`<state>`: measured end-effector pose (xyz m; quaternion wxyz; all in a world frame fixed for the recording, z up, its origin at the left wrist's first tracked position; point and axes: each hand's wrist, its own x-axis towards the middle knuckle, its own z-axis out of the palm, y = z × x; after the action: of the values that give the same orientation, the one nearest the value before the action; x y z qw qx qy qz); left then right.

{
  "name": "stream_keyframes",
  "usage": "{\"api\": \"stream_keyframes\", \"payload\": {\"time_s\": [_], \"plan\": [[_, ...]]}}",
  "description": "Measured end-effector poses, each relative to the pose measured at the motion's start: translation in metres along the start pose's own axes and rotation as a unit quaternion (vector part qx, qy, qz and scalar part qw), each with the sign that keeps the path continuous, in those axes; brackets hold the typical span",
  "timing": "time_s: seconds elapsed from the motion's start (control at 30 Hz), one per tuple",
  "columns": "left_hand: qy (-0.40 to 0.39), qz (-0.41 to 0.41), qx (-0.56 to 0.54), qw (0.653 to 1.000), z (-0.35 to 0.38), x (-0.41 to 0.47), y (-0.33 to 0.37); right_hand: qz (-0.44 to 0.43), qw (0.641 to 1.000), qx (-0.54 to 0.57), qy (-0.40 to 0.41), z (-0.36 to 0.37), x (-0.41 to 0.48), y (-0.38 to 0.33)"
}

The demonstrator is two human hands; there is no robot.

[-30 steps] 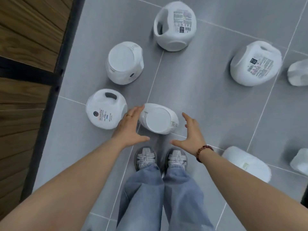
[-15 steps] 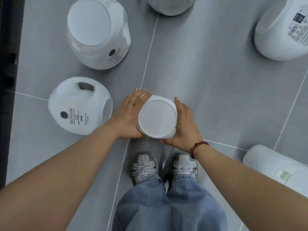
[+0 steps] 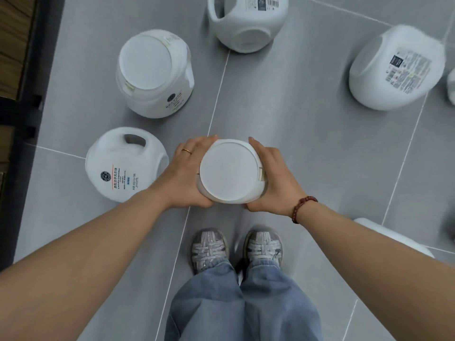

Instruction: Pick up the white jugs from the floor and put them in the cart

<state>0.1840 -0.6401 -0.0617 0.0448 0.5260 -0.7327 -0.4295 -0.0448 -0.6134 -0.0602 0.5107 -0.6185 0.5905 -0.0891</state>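
Note:
A white jug (image 3: 230, 174) sits between my two hands, its flat round base facing the camera, just in front of my shoes. My left hand (image 3: 186, 172) grips its left side and my right hand (image 3: 272, 178) grips its right side, fingers curled round it. More white jugs lie on the grey tiled floor: one with a handle and label at the left (image 3: 123, 166), one base-up behind it (image 3: 154, 73), one at the top (image 3: 246, 20), one at the right (image 3: 396, 70). No cart is in view.
Another white jug (image 3: 391, 236) shows partly behind my right forearm. A dark frame and wooden panel (image 3: 14, 45) run along the left edge. My shoes (image 3: 236, 249) stand on the grey floor (image 3: 295, 119) below the held jug.
My hands went from spread on either side of the jug to gripping it. The view has pulled back a little since half a second ago, with the jug held higher in front of my feet.

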Motion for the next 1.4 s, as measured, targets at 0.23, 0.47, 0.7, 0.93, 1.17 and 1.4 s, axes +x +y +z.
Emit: {"api": "stream_keyframes", "payload": {"time_s": [0.23,0.47,0.7,0.93,1.17,1.4], "plan": [[0.026,-0.027,-0.059,0.998,-0.084,-0.033,0.074,-0.086,0.996,-0.029,-0.004,-0.081,-0.029,-0.088],[0.08,0.01,-0.064,0.995,-0.203,-0.083,0.173,-0.13,0.991,-0.03,-0.012,-0.173,-0.083,-0.225],[0.147,0.085,-0.045,0.984,-0.337,-0.144,0.282,-0.167,0.984,-0.063,0.024,-0.261,-0.152,-0.381],[0.189,0.169,-0.047,0.966,-0.444,-0.218,0.384,-0.235,0.969,-0.048,0.049,-0.324,-0.214,-0.506],[0.307,0.137,-0.088,0.938,-0.494,-0.296,0.453,-0.316,0.946,-0.065,0.04,-0.371,-0.281,-0.599],[0.399,0.088,-0.071,0.91,-0.491,-0.379,0.499,-0.401,0.914,-0.064,-0.013,-0.373,-0.335,-0.641]]}}
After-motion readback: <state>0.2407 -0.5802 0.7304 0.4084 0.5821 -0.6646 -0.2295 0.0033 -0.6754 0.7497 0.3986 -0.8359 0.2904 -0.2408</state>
